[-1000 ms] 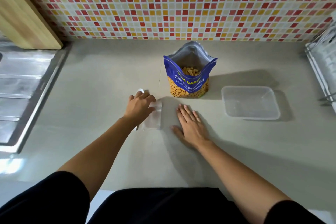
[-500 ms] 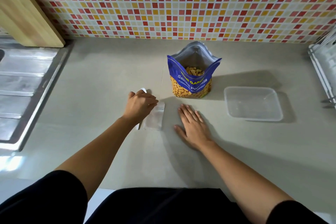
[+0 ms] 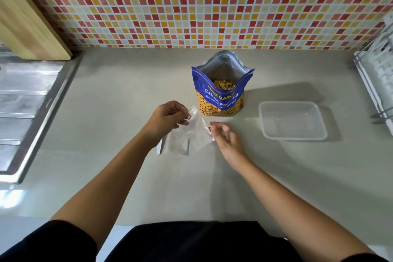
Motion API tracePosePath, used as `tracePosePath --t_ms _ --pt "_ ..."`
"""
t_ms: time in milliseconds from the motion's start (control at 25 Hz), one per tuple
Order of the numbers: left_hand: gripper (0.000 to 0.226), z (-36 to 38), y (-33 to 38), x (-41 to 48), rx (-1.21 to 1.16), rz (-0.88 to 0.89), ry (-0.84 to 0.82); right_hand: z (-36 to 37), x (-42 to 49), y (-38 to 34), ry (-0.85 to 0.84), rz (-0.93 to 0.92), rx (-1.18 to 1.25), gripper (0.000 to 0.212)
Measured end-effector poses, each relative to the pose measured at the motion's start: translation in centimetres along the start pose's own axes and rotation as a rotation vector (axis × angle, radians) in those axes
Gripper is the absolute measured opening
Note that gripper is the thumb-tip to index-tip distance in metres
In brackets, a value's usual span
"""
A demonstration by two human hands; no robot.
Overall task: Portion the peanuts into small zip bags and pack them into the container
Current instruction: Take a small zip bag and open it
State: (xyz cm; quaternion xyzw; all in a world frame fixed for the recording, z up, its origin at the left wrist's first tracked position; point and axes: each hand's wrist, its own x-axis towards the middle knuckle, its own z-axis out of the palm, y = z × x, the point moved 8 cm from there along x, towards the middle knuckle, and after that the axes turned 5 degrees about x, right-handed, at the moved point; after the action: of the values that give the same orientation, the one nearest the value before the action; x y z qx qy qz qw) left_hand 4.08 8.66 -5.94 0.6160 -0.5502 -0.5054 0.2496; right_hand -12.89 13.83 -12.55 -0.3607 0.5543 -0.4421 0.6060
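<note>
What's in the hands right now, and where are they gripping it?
Both hands hold one small clear zip bag. The left hand pinches its upper left edge and the right hand pinches its right edge.

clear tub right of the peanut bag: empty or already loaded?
Empty. The clear tub has no lid on, and its bare bottom shows throughout, with nothing lying in it.

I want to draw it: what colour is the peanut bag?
The peanut bag is blue with white and yellow writing, silver inside; seen best in the head view.
</note>
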Motion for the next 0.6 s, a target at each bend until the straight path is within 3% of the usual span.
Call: tracePosePath --t_ms 120,240,480,600 --pt "0.011 0.7 -0.9 -0.7 -0.169 -0.053 0.092 0.0 -0.9 -1.3 0.003 0.065 0.246 0.025" --pt "0.014 1.6 -0.9 -1.5 -0.348 -0.051 0.097 -1.1 -1.6 -2.5 0.037 0.050 0.235 0.031" --pt "0.033 3.3 0.4 -2.5 -0.343 0.018 -0.105 -3.3 -2.2 -4.9 0.104 -0.010 0.204 0.023" --pt "0.024 3.7 1.1 -3.0 -0.276 0.058 -0.162 -3.6 -2.5 -5.0 0.114 0.040 0.351 0.015"
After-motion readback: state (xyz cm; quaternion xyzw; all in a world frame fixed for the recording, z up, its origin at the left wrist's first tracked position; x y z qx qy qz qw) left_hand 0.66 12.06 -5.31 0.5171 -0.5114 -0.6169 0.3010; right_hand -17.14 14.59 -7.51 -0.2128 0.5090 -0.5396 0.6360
